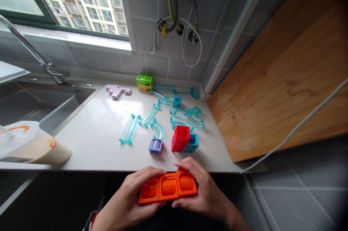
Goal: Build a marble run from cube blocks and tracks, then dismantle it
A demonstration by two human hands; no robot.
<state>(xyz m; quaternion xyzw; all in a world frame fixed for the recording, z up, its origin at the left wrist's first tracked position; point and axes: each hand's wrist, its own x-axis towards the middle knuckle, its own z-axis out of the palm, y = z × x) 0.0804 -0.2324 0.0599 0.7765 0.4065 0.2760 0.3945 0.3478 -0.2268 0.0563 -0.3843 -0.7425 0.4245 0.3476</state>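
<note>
Just in front of the counter's near edge, my left hand and my right hand grip a row of three orange hollow cube blocks, one hand at each end. The blocks sit side by side, with their framed openings facing up at me. Beyond them on the counter stand a red block stack and a teal block beside it. A lilac block lies to their left, touching or close to a curved clear blue track piece.
Several clear blue track pieces spread across the white counter. Green and yellow blocks stand by the wall, near pale purple pieces. A cup and the sink are left; a wooden board leans right.
</note>
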